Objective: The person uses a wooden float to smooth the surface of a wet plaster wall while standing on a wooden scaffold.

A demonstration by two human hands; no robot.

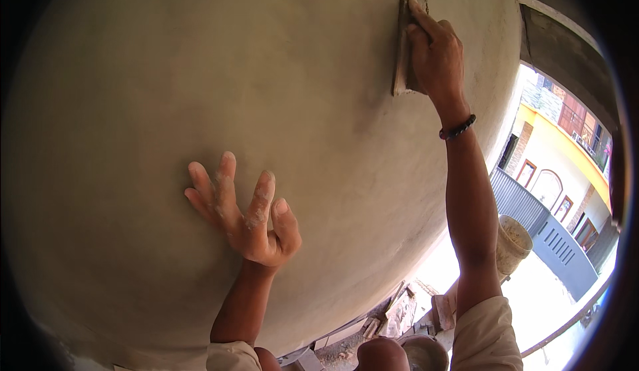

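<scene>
A smooth grey-green plastered wall (133, 104) fills most of the view. High on its right side, my right hand (437, 58) is closed around a plastering float (401, 71), a narrow, plaster-crusted tool standing nearly upright with its face against the wall. The index finger stretches up along the float's back, and the hand hides its grip. Lower and further left, my left hand (249, 221) has its fingers spread, with pale plaster dust on them. It holds nothing and is close to the wall; whether the fingertips touch it I cannot tell.
Right of the wall is an opening under a concrete beam (566, 44). A plaster-stained bucket (514, 243) stands beyond my right forearm. Broken boards and rubble (399, 311) lie along the wall's foot. Outside are a grey metal gate (559, 248) and a yellow-white building (549, 154).
</scene>
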